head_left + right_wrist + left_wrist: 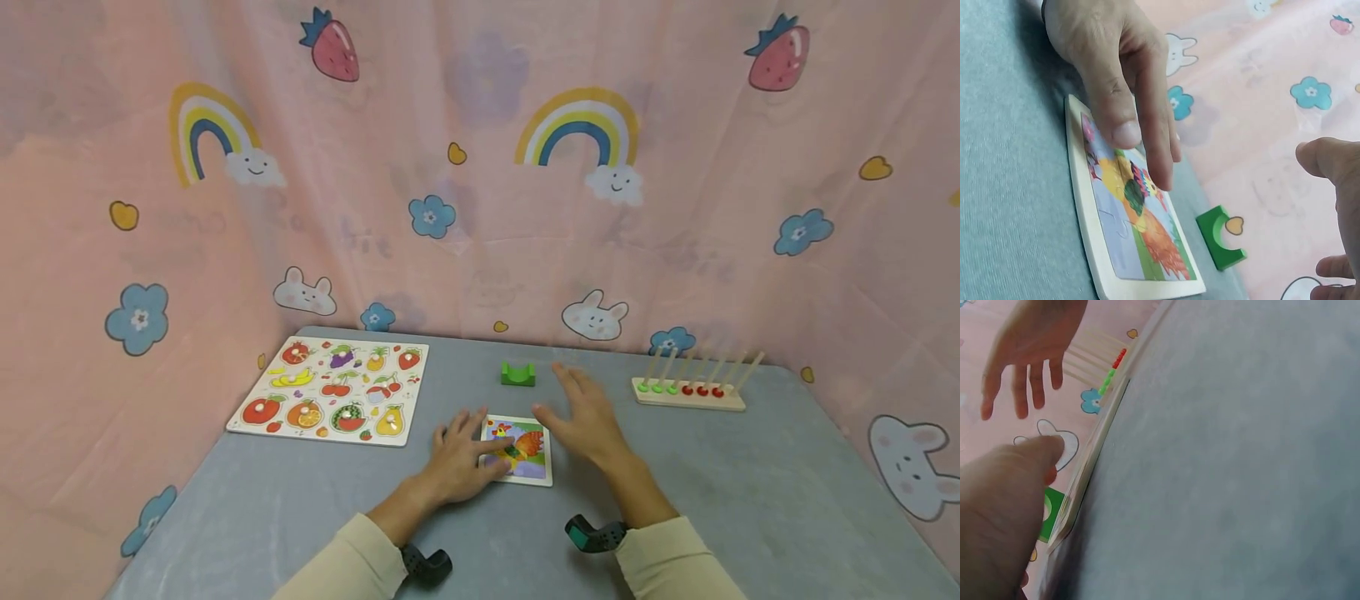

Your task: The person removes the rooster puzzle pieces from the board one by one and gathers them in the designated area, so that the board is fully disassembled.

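- Left hand (461,462): unclenched, fingers extended and spread, palm down, reaching over the left part of the rooster puzzle (531,454). Cannot tell whether the fingertips touch it.
- Right hand (588,417): unclenched, fingers extended, thumb spread away, raised just right of the puzzle's upper right corner, apart from it.
- Rooster puzzle: flat on the worktop (495,542), between the two hands, pale frame around the picture. Piece seams visible in the right wrist view; rooster is yellow and orange with a green wing.
- Green block (518,375): on the worktop just beyond the puzzle's far edge, curved notch facing up.
- Fruit board (405,390): flat, left of the left hand, well apart from the puzzle, fruit pictures in rows.
- Bead rack (688,396): right of the right hand, near the far edge; green beads on the left sticks, red ones next to them, all low on the sticks.
- Both wrists: dark strapped devices (427,567) below beige sleeves (348,562).
- Behind: pink curtain (487,192), printed with rainbows, strawberries, blue flowers, rabbits and hearts.
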Available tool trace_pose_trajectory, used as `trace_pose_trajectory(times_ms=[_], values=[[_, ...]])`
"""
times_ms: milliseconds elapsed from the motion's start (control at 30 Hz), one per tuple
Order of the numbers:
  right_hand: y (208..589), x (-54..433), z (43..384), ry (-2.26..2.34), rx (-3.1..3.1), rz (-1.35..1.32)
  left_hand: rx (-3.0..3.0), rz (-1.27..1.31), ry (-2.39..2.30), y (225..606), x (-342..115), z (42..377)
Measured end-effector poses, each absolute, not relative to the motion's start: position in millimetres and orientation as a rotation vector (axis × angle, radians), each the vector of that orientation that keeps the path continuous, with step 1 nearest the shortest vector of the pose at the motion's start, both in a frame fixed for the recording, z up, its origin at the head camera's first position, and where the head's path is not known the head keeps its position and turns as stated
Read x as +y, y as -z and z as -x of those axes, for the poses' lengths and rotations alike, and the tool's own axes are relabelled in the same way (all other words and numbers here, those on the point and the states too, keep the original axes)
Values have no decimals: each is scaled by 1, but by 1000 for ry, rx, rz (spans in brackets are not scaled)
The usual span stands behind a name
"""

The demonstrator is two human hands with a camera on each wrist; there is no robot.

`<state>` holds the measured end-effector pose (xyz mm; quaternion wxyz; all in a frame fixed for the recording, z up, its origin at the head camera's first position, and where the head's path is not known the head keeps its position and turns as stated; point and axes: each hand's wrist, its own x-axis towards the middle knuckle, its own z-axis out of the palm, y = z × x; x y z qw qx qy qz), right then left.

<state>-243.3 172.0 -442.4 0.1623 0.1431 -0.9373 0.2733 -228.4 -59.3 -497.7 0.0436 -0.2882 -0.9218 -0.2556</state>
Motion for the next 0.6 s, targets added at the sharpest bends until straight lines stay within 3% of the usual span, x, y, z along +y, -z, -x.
trace_pose_trajectory(times_ms=[600], values=[[464,143,258,-885,-2776,-514,-2798,903,624,503,-59,227]])
